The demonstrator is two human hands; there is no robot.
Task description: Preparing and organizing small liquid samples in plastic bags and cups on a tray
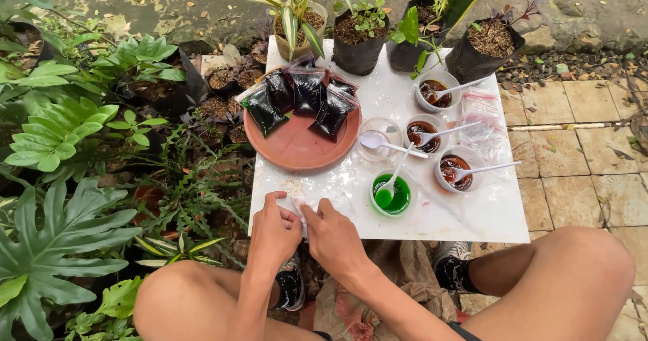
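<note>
Upper centre of the frame: four small clear plastic pouches (305, 101), rectangular, filled with dark, nearly black matter, lying fanned on a round terracotta saucer (297, 153). Right of centre: empty clear plastic bags (487, 126), flat and crumpled, beside the cups. Lower centre: one small clear pouch (297, 209), mostly hidden, pinched between left hand (275, 230) and right hand (334, 236). No labels, signs or screens.

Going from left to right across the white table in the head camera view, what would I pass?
Terracotta dish with dark filled bags → clear empty cup → cup of green liquid → cup of brown liquid. Nearest the viewer, both hands pinch a small clear bag.
</note>
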